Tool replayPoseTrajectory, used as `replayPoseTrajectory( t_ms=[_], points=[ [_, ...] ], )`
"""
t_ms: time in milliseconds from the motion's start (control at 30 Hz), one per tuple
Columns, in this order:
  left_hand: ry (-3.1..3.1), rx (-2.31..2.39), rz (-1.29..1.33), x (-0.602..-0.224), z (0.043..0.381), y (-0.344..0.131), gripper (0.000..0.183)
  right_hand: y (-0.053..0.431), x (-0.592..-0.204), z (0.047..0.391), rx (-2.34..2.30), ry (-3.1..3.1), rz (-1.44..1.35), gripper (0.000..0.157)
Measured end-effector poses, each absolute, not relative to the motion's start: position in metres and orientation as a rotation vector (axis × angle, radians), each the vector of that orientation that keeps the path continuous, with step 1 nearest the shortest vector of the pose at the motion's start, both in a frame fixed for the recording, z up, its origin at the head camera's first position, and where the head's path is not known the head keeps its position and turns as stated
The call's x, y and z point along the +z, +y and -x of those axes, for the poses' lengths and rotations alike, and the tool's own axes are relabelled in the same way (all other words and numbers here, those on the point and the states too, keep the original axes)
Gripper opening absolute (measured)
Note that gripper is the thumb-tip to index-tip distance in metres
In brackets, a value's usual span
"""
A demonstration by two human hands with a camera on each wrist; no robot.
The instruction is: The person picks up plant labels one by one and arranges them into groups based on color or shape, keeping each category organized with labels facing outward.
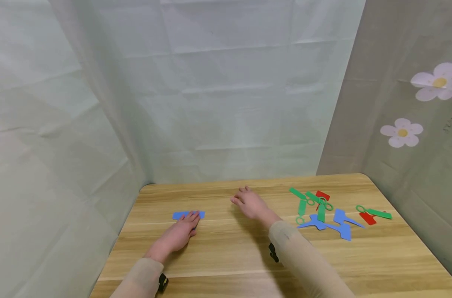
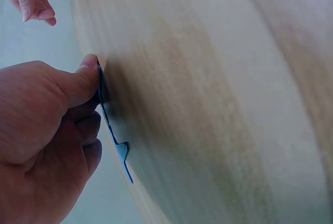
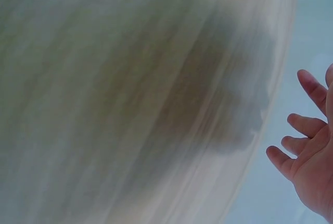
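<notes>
On the left part of the table lies a flat blue plastic plant label (image 1: pixel 178 215), its shape partly hidden by my left hand (image 1: pixel 179 234). The fingers of that hand rest extended on top of it. From the left wrist view the blue label is seen edge-on against the wood, with thumb and fingertips touching it. My right hand (image 1: pixel 251 205) hovers over the middle of the table, apart from any object. In the right wrist view its fingers (image 3: pixel 307 125) are spread and loosely bent, holding nothing.
To the right lie several blue T-shaped labels (image 1: pixel 345 231), green strip tags with rings (image 1: pixel 321 213) and red labels (image 1: pixel 367 218), some overlapping. The wooden table (image 1: pixel 226 265) meets hanging cloth (image 1: pixel 233 103) at the back and sides.
</notes>
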State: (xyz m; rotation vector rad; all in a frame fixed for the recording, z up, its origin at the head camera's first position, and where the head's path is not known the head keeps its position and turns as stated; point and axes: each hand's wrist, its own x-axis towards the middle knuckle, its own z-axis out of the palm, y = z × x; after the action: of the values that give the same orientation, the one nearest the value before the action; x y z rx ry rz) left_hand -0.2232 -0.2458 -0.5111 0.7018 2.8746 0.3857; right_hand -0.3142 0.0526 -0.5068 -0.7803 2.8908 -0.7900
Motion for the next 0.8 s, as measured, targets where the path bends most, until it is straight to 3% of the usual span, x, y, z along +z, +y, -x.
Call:
replayPoseTrajectory(
  t_ms=[800],
  points=[
    [2.809,0.468,-0.713,-0.515,0.226,-0.253,0.053,0.136,-0.517,0.301,-0.95,2.87,0.631,0.04]
  ],
)
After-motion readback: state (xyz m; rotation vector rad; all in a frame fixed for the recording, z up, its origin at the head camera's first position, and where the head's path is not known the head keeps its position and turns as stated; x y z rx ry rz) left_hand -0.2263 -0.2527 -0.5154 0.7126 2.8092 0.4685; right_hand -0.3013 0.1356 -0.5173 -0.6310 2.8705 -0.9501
